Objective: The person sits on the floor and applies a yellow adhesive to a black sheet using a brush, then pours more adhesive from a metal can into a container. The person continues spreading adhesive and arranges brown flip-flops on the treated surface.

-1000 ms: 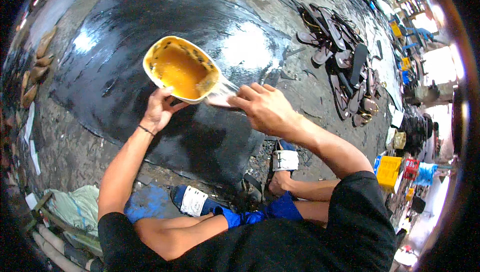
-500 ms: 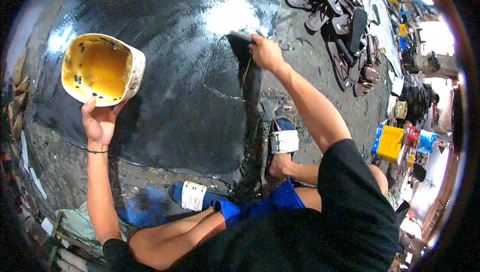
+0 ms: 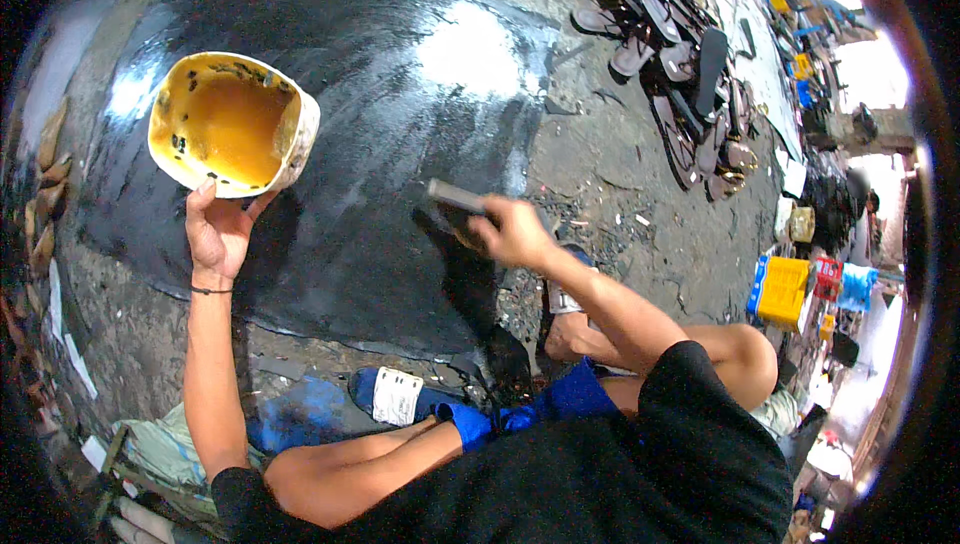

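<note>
Gritty grey floor (image 3: 600, 159) surrounds a broad, glossy black sheet (image 3: 340, 274). Upper left, the left hand (image 3: 218, 239) pinches a squarish, cream plastic tub (image 3: 304, 139) near its lower rim; stiff and probably light, it seems safest held by its outer wall, since amber liquid (image 3: 235, 134) inside looks slippery. Mid-frame, the right hand's (image 3: 518, 232) blurred fingers clench a flat, grey, stiff-looking strip (image 3: 455, 196).

White tub (image 3: 303, 139), yellow and black-blotched inside, amber liquid (image 3: 235, 134) — streaky black sheet (image 3: 335, 264) — blue shorts (image 3: 575, 396), black shirt (image 3: 530, 479).
</note>
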`<move>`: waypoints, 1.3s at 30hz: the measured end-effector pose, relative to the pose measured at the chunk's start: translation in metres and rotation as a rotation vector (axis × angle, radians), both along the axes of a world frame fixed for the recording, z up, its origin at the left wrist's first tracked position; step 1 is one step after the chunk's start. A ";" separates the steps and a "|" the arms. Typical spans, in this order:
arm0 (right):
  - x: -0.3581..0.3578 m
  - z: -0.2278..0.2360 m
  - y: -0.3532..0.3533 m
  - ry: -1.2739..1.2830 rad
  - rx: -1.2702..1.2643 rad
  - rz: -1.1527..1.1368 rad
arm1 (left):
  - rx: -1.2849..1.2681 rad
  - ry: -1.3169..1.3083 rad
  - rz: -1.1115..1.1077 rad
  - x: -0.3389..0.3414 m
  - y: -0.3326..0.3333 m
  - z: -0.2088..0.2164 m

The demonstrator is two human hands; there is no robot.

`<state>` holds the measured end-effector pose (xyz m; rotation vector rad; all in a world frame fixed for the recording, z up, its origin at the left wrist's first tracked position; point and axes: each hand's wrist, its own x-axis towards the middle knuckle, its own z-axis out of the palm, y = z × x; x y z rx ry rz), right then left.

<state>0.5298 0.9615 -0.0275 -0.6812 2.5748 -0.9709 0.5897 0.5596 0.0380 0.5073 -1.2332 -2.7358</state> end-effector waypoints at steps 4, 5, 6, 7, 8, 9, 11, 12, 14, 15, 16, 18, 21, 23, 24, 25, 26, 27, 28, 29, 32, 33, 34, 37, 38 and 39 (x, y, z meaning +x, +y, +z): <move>-0.106 0.074 -0.035 -0.327 -0.333 -0.330 | -0.120 -0.080 0.061 0.046 -0.019 0.008; -0.124 0.088 -0.048 -0.424 -0.324 -0.388 | -0.137 -0.114 0.103 0.066 -0.027 0.006; -0.137 0.086 -0.058 -0.517 -0.417 -0.395 | -0.162 -0.122 0.117 0.085 -0.029 0.007; -0.151 0.080 -0.066 -0.607 -0.503 -0.398 | -0.180 -0.125 0.133 0.103 -0.027 0.003; -0.163 0.071 -0.069 -0.609 -0.403 -0.365 | -0.158 -0.143 0.197 0.118 -0.019 -0.004; -0.164 0.058 -0.079 -0.615 -0.373 -0.357 | -0.164 -0.183 0.246 0.142 -0.014 -0.009; -0.148 0.046 -0.103 -0.586 -0.348 -0.271 | 0.014 -0.124 0.366 0.196 -0.003 -0.024; -0.147 0.039 -0.103 -0.473 -0.142 -0.225 | 0.007 -0.135 0.418 0.212 0.013 -0.029; -0.145 0.021 -0.100 -0.083 0.282 0.068 | 0.010 -0.185 0.479 0.235 0.044 -0.032; -0.144 -0.001 -0.084 0.204 0.381 0.148 | 0.065 -0.232 0.448 0.242 0.056 -0.040; -0.130 -0.006 -0.086 0.256 0.332 0.152 | 0.084 -0.253 0.475 0.253 0.067 -0.038; -0.109 -0.014 -0.081 0.350 0.250 0.202 | 0.098 -0.286 0.535 0.266 0.076 -0.037; -0.063 -0.009 -0.064 0.285 0.074 0.309 | 0.112 -0.325 0.576 0.275 0.087 -0.047; -0.014 -0.022 -0.046 0.319 0.231 0.443 | 0.137 -0.291 0.587 0.285 0.082 -0.068; 0.008 -0.019 -0.045 0.331 0.148 0.423 | 0.121 -0.302 0.598 0.280 0.081 -0.068; 0.022 -0.020 -0.033 0.325 0.166 0.420 | 0.110 -0.303 0.598 0.264 0.078 -0.066; 0.033 -0.015 -0.029 0.288 0.156 0.383 | 0.088 -0.308 0.608 0.255 0.074 -0.063; 0.034 -0.009 -0.031 0.264 0.133 0.349 | 0.071 -0.283 0.561 0.249 0.069 -0.062; 0.028 -0.002 -0.032 0.128 0.144 0.297 | 0.053 -0.259 0.521 0.244 0.065 -0.061; 0.020 0.005 -0.034 -0.009 0.154 0.251 | 0.037 -0.237 0.488 0.242 0.061 -0.061; -0.018 0.020 -0.069 -0.359 -0.139 -0.007 | 0.073 -0.178 0.561 0.247 0.059 -0.054; -0.022 0.058 -0.110 -0.563 -0.202 -0.109 | 0.065 -0.172 0.627 0.261 0.060 -0.046; -0.036 0.056 -0.131 -0.604 -0.353 -0.094 | 0.060 -0.178 0.663 0.270 0.065 -0.049; -0.052 0.082 -0.231 -0.640 -0.412 0.086 | 0.073 -0.176 0.817 0.311 0.076 -0.061; -0.064 0.077 -0.262 -0.577 -0.346 0.166 | 0.095 -0.179 0.843 0.317 0.081 -0.068; -0.073 0.077 -0.295 -0.513 -0.281 0.240 | 0.118 -0.184 0.864 0.317 0.089 -0.068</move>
